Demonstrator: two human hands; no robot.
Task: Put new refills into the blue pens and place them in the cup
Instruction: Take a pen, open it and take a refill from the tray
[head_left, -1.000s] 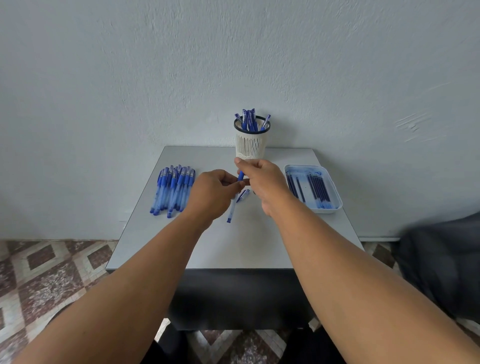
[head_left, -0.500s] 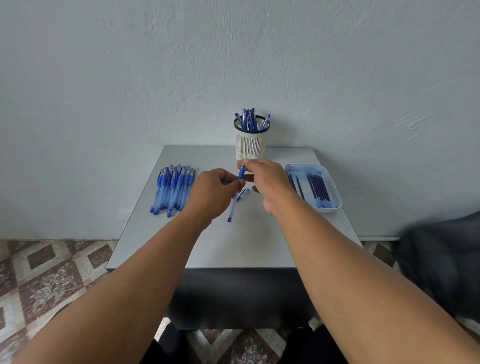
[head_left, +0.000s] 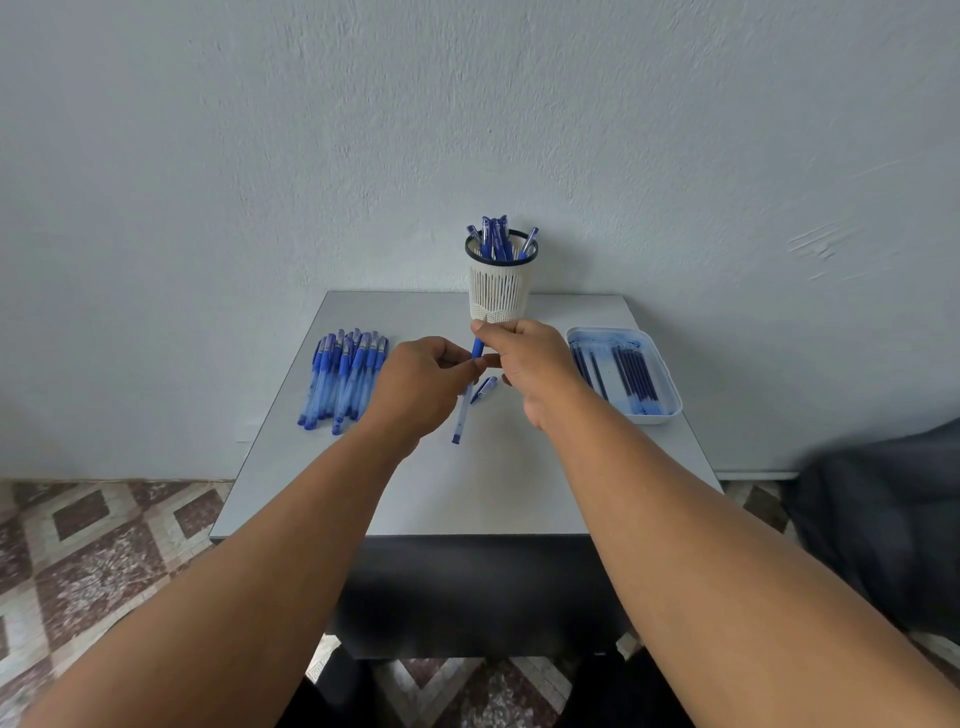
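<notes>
Over the middle of the grey table (head_left: 467, 483) I hold one blue pen (head_left: 464, 410) between both hands. My left hand (head_left: 423, 387) grips its clear barrel, which points down toward me. My right hand (head_left: 524, 358) pinches its blue upper end. A loose pen cap (head_left: 486, 388) lies on the table just under my hands. Behind them stands a white mesh cup (head_left: 501, 283) holding several blue pens. A row of several blue pens (head_left: 343, 379) lies at the left. A white tray (head_left: 662, 379) at the right holds several dark refills.
The table stands against a pale wall. A dark bundle (head_left: 883, 525) sits on the floor at the right. Patterned tiles (head_left: 93, 561) cover the floor at the left.
My right hand has risen slightly along the pen's upper end, toward the cup's base. My left hand and the barrel have stayed almost in place.
</notes>
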